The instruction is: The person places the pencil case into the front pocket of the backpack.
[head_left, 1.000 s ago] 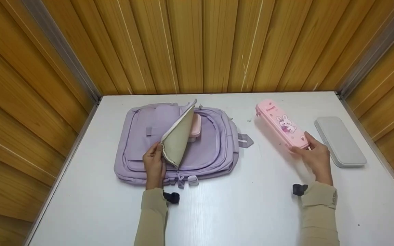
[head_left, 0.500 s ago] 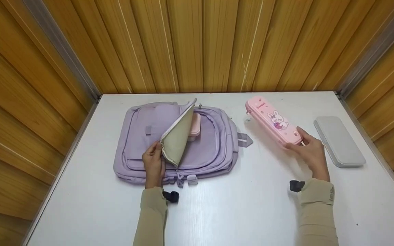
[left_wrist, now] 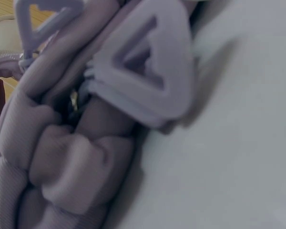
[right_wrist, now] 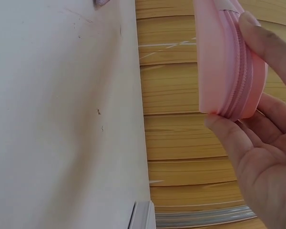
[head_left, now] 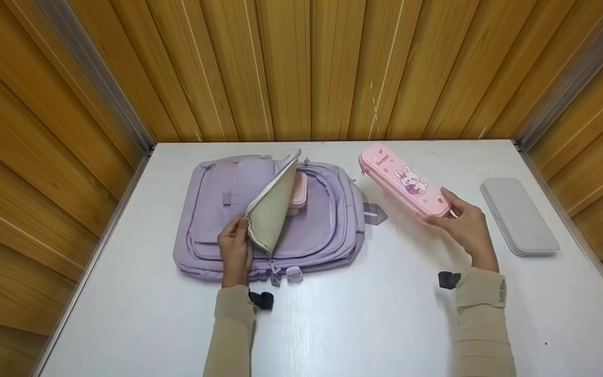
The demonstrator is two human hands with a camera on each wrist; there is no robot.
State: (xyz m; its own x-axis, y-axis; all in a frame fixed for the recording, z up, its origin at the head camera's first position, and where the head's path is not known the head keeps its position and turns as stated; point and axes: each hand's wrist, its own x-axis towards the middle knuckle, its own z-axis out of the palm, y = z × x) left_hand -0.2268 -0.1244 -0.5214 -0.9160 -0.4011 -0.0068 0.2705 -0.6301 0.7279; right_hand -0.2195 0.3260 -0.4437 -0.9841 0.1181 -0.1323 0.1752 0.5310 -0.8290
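Case (head_left: 405, 182) nearer bag (head_left: 312, 228); R hand (head_left: 465, 224) too

Head view looks forward and down over left hand (head_left: 235, 245) and right hand (head_left: 465, 224); close wrist views share its backpack (head_left: 309, 233) at left, pink case (head_left: 395, 183) in right.

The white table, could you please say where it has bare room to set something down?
The table is bare between the left sleeve and right sleeve, and left of the backpack; it is crowded where the right hand holds the pink case near the grey case.
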